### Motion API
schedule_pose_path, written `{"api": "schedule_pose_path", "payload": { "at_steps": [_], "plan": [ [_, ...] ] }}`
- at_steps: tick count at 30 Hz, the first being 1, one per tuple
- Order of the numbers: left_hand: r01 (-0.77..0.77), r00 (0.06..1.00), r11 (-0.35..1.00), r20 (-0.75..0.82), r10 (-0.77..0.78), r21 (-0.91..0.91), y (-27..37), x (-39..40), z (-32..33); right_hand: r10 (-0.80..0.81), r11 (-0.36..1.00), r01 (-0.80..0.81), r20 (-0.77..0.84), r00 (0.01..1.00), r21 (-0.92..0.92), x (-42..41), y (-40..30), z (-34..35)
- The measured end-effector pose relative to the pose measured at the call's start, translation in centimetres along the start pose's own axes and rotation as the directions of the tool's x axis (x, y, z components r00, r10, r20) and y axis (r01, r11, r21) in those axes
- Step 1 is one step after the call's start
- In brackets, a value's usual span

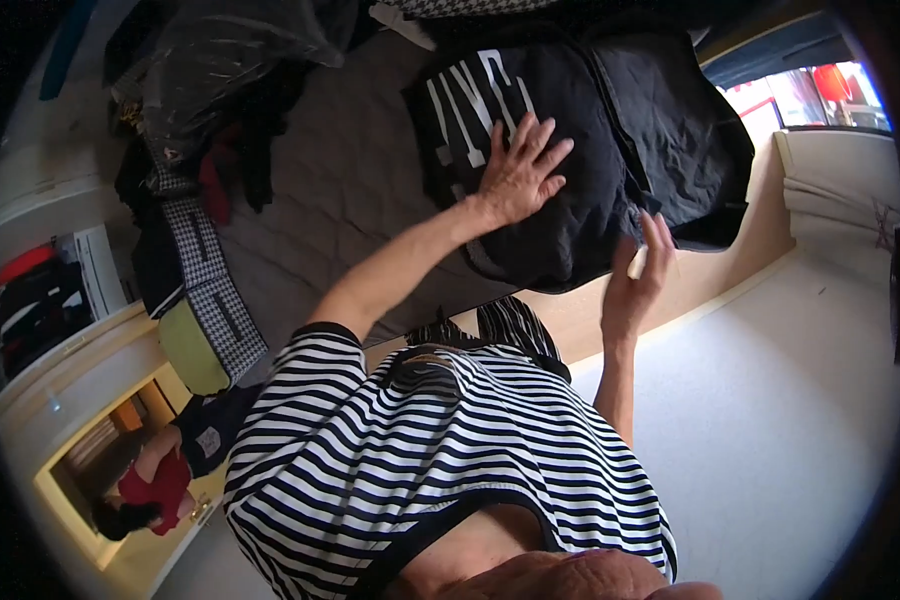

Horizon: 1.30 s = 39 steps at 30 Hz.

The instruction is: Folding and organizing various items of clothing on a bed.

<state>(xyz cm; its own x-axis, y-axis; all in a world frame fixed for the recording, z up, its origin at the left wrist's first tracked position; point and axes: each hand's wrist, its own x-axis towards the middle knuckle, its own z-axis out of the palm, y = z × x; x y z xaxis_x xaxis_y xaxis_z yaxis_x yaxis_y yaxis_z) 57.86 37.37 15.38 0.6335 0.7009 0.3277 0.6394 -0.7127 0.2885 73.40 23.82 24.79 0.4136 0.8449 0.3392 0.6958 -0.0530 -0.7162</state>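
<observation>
A black garment [570, 240], likely a zip jacket, lies spread over the near edge of a bed [345, 150] with a dark grey quilted cover. Large white lettering runs across its left part, and a dark zip or placket crosses it toward the right. My left hand [521, 176] rests palm down on the cloth beside the lettering, fingers spread. Slightly blurred, my right hand [641, 274] is raised by the garment's lower right edge, thumb apart from the fingers, with nothing visible in it. Whether its fingertips touch the cloth is unclear.
Houndstooth storage boxes [214, 285] and clothes under clear plastic [247, 37] sit on the bed's left side. Past them is an open compartment of folded clothes [41, 307]. A person in red [157, 484] is at the lower left by a doorway. Pale floor [765, 420] stretches right.
</observation>
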Motion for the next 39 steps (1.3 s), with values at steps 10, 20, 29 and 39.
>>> {"api": "schedule_pose_path", "payload": {
  "at_steps": [10,20,29,39],
  "plan": [
    [0.343,0.931,0.939,-0.129,-0.341,-0.006,-3.5,-1.3,1.9,0.029,0.943,0.066,0.278,0.96,-0.327,0.8,8.5,9.7],
    [0.596,0.803,0.797,-0.068,-0.592,0.097,-14.2,0.8,2.6,0.013,0.945,0.079,0.279,0.96,-0.317,1.3,8.9,10.0],
    [0.166,0.984,0.971,0.096,-0.152,-0.17,5.2,-3.4,-0.6,0.02,0.958,0.058,0.264,0.964,-0.282,2.1,9.4,10.0],
    [0.196,0.974,0.959,0.154,-0.166,-0.205,5.9,-5.5,-0.1,-0.321,0.904,0.394,0.346,0.882,-0.168,14.6,5.1,18.5]
  ]
}}
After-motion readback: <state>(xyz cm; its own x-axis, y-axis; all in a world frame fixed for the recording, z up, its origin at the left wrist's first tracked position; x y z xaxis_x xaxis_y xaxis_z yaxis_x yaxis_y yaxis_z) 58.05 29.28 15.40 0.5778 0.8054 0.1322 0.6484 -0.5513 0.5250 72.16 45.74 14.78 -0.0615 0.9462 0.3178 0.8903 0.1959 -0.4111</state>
